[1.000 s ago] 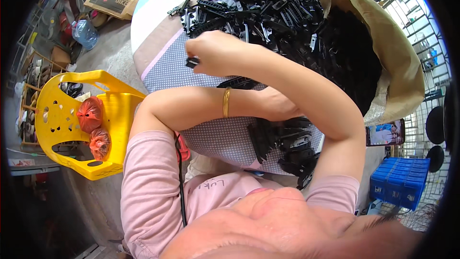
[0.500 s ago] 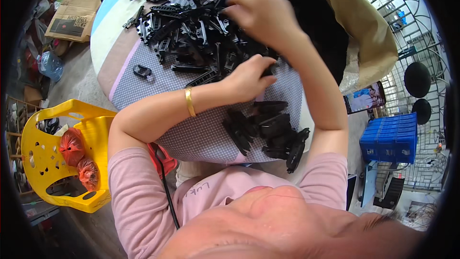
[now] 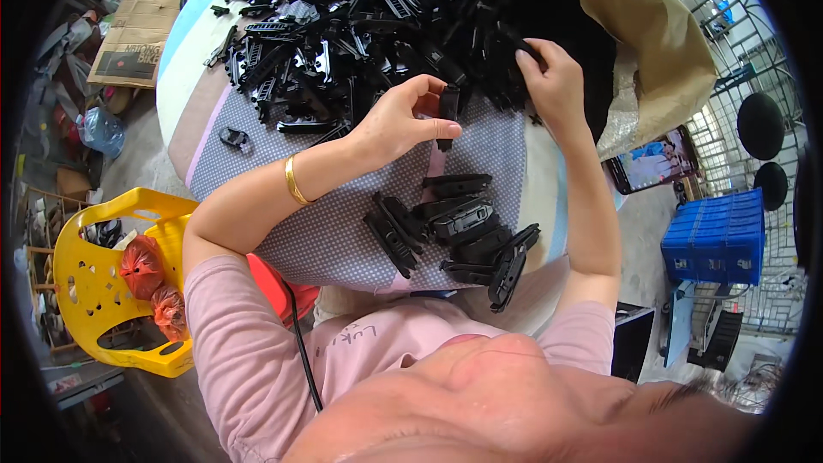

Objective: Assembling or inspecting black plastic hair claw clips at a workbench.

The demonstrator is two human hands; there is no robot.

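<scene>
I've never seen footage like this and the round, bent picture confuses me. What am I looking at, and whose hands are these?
A wide lens worn on a person's head looks down, so edges curve. Both bare hands are that person's own. The left hand pinches a small black plastic part above a round table with a dotted cloth. The right hand reaches into a big heap of black parts spilling from a brown sack. A smaller stack of pieces lies nearer. A phone and a yellow chair stand beside.

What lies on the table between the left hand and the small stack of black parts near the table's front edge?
In the head view, only bare dotted tablecloth separates the left hand, which pinches a black part, from the stack.
</scene>
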